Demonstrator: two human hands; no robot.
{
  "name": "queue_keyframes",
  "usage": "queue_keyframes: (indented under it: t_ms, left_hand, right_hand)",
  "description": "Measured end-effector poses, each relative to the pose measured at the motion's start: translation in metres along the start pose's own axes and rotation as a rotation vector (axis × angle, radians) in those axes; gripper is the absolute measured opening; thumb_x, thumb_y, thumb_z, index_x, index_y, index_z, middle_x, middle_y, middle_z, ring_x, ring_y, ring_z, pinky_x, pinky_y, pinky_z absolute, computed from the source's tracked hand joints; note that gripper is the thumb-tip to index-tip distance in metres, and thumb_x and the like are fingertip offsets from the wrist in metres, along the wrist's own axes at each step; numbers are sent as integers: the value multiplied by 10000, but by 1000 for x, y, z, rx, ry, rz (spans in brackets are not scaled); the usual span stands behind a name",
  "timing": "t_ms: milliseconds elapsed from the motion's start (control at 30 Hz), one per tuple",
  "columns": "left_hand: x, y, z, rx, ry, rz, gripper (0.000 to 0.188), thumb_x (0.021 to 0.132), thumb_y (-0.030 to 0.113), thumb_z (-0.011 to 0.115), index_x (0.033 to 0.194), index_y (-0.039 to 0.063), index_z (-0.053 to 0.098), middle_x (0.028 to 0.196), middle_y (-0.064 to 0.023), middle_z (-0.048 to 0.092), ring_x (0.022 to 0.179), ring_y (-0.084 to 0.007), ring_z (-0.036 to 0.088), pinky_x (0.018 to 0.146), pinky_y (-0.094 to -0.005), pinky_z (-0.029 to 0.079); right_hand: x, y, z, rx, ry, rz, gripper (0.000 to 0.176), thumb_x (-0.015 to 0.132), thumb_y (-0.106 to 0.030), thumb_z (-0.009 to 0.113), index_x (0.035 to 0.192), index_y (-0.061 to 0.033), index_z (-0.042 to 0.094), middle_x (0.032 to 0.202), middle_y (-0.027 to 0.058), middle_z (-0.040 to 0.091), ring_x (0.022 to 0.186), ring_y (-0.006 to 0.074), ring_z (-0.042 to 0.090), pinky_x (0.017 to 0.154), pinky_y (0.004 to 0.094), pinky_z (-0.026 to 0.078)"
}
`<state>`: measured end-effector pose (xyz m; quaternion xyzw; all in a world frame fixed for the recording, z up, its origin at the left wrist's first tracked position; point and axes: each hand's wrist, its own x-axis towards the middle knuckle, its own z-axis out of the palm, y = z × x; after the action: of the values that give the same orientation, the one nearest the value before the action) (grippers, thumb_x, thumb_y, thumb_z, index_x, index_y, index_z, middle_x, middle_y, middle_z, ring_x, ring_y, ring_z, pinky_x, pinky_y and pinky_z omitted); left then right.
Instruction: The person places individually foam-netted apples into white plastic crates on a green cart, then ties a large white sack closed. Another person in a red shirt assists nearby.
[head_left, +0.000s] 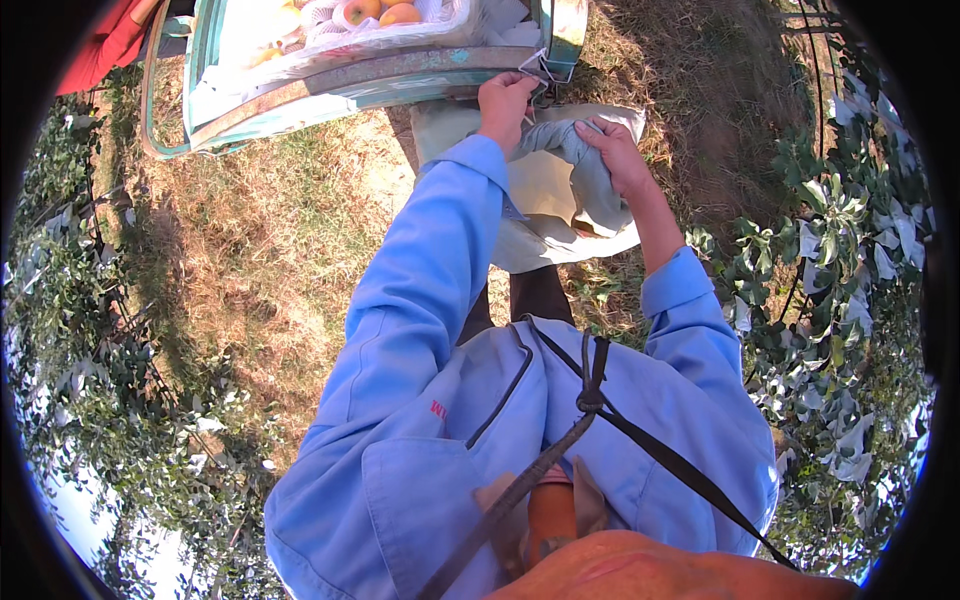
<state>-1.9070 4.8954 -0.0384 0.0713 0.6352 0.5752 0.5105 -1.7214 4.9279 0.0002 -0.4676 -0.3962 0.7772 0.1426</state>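
My left hand (508, 105) pinches a bent white wire hook (556, 73) at the near right corner of a green metal cart (322, 88). Below that corner hangs a pale cloth bag (517, 238), its mouth gaping towards me. My right hand (616, 154) grips the bunched grey rim of this bag on its right side, thumb on top. The bag's bottom is hidden from view. Inside the cart, yellow-red fruit (362, 10), some in white foam nets, lies in a tray lined with clear plastic (390, 41).
A person's red sleeve (101, 56) shows beyond the cart's left end. Leafy trees (832, 225) with pale scraps hanging among the leaves stand on the right, with more foliage (67, 300) on the left. Dry grass (262, 285) covers the ground between. Dark straps (590, 397) cross my chest.
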Motion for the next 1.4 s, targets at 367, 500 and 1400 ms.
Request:
queue_keyframes:
  t_ms: [367, 500, 1400]
  left_hand:
    - [-14, 25, -68, 91, -304, 1, 102, 921, 141, 584, 994, 82, 623, 667, -8, 504, 518, -79, 414, 492, -246, 354]
    - [-35, 34, -87, 688, -193, 407, 169, 939, 195, 593, 954, 48, 677, 622, 10, 510, 554, -55, 427, 509, -245, 355]
    - [-65, 65, -26, 1165, -525, 1325, 285, 818, 126, 579, 1087, 107, 671, 1199, -61, 576, 1194, -265, 504, 1010, -383, 402]
  right_hand:
    - [21, 9, 0, 167, -7, 34, 210, 935, -182, 609, 1037, -4, 655, 895, 65, 700, 738, 137, 670, 671, 266, 527]
    - [17, 12, 1, 147, 37, -77, 186, 951, -174, 588, 1035, -21, 652, 912, 34, 690, 779, 98, 650, 699, 241, 515]
    - [54, -76, 142, -1224, 459, -914, 221, 792, -281, 701, 763, -67, 654, 780, 99, 584, 744, 321, 633, 636, 416, 515]
